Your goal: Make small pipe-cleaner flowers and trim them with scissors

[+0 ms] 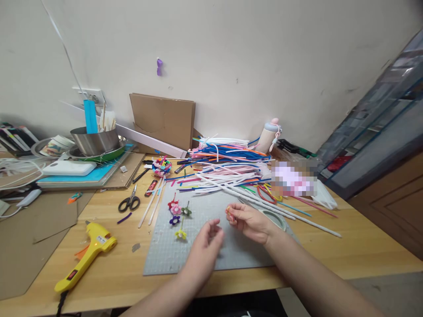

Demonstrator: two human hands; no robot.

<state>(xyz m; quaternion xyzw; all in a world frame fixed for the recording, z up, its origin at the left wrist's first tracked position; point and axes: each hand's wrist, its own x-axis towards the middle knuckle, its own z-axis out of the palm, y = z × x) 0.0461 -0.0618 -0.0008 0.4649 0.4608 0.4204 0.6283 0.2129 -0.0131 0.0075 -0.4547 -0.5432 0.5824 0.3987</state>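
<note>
My right hand pinches a small orange-and-pink pipe-cleaner piece above the grey cutting mat; the fingers partly cover it. Left of it, my left hand hovers over the mat, slightly blurred, its fingers loosely curled and the thumb apart, holding nothing visible. Several small pipe-cleaner flowers lie on the mat's left side, among them a pink flower, a dark purple flower, a green flower and a yellow flower. A roll of pale green tape is partly hidden behind my right wrist.
Bundles of pipe cleaners spread across the back of the mat and table. To the left are a yellow glue gun, black-handled scissors and clear glue sticks. A bottle and cardboard stand near the wall.
</note>
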